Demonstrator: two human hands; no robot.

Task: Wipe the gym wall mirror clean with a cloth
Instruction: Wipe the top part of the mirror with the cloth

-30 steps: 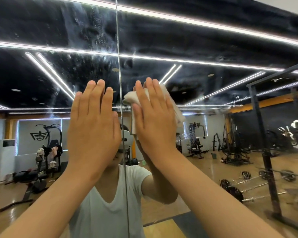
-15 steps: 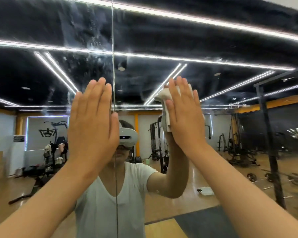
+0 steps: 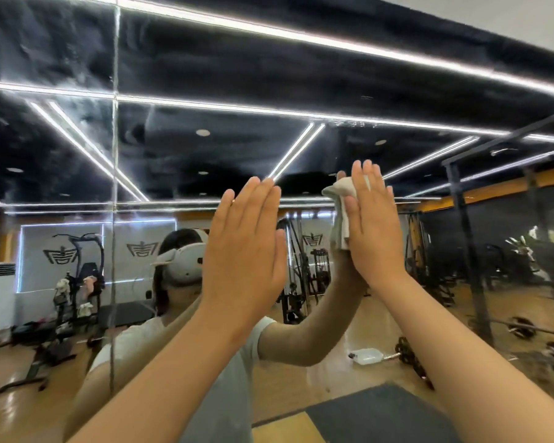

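Flatly, right hand (image 3: 376,228) presses cloth (image 3: 339,215) on mirror (image 3: 237,59).

Bright ceiling light strips (image 3: 301,36) glare in mirror; wide-angle edges bend, slight blur

Off-white cloth, black-and-white mirror

The cloth (image 3: 340,219) is plain off-white. Above it the mirror (image 3: 397,91) reflects a black ceiling (image 3: 237,59) crossed by white light strips (image 3: 298,151). Below it are a glossy tan floor (image 3: 381,321) and a dark grey mat (image 3: 365,414). Left of it are a white headset (image 3: 186,263) and a pale T-shirt (image 3: 224,401), and right of it an orange beam (image 3: 493,190).
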